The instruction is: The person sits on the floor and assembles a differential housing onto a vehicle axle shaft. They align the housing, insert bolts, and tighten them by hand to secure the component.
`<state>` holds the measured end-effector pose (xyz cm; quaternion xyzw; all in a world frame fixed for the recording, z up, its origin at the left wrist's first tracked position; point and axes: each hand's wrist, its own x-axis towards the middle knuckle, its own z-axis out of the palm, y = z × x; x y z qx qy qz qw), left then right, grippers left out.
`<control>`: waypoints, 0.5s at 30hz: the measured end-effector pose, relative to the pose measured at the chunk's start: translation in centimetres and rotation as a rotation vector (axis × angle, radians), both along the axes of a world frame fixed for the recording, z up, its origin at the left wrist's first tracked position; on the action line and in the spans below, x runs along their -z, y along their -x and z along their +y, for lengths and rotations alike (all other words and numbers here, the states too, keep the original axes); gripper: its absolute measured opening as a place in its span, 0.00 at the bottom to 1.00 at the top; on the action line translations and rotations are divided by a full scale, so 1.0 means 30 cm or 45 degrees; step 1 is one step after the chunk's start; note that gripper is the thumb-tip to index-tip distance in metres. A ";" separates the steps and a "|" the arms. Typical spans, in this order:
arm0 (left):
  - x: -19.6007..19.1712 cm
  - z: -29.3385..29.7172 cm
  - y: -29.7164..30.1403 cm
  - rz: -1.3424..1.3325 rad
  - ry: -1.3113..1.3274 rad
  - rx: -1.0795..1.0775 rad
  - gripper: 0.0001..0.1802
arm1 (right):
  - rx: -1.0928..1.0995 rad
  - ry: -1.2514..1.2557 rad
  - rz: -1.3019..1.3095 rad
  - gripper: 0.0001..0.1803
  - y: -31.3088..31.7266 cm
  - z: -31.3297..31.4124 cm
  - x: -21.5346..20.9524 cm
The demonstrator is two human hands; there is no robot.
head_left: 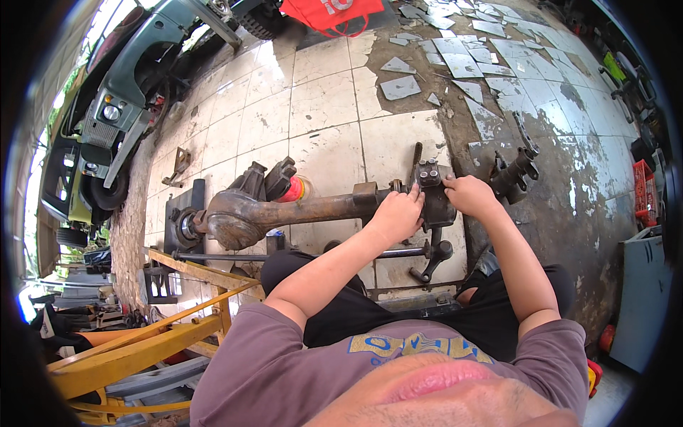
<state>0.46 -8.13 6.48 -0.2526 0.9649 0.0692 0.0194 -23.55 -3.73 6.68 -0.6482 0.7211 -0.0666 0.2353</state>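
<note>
A rusty axle housing (306,211) with a round differential bulge (236,218) lies across the floor in front of me. At its right end sits a dark steering knuckle (439,207), topped by a small plate with several bolt heads (427,173). My left hand (398,213) presses against the knuckle's left side, its fingers reaching up beside the bolted plate. On the opposite side my right hand (469,196) grips the upper right edge with bent fingers. The undersides of both hands' fingers are hidden. Below the knuckle, a steering rod (398,252) ends in a ball-joint arm (432,263).
Another dark metal part (514,174) lies right of my right hand. Beyond the axle is a red-labelled tin (297,188). A yellow frame (142,349) stands at lower left, a grey cabinet (644,299) at right. Broken tiles (462,64) cover the far floor; vehicles (107,107) stand far left.
</note>
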 end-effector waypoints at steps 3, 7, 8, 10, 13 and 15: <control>-0.004 0.005 0.012 0.016 0.013 0.017 0.37 | 0.016 0.101 0.011 0.24 0.009 0.015 0.049; 0.004 -0.001 -0.010 0.005 0.023 -0.002 0.37 | -0.074 -0.090 0.018 0.25 -0.003 -0.009 -0.028; -0.002 0.003 0.004 0.011 0.030 0.014 0.37 | -0.032 0.025 0.008 0.24 0.005 0.005 0.001; -0.004 0.005 0.019 0.029 0.023 0.034 0.37 | 0.051 0.259 -0.011 0.24 0.019 0.027 0.096; 0.001 -0.001 -0.011 0.020 0.009 -0.006 0.37 | -0.137 -0.233 0.153 0.26 -0.023 -0.018 -0.083; -0.009 0.009 0.015 0.029 0.005 0.021 0.37 | 0.013 0.046 0.066 0.26 -0.003 0.020 0.041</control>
